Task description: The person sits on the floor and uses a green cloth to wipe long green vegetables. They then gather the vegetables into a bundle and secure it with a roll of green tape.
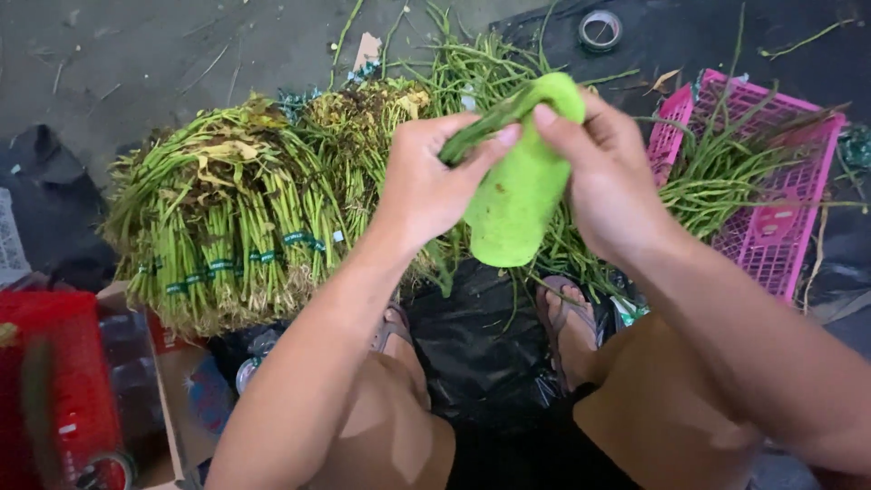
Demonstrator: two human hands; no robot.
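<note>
A bright green sponge, oblong and pitted with a few brown specks, hangs upright between both hands above a black sheet. The right hand wraps its upper end, thumb pressed over the rounded top, grip clamped on the sponge. The left hand pinches a few dark green stems against the sponge's top edge, thumb and fingers closed together on them. Left of that grip lie bundles of green stalks tied with green bands, roots facing the camera. Right of the right hand stands a pink crate holding loose stems. Beyond the hands a roll of tape rests on the ground. Sandalled feet show below the sponge.
</note>
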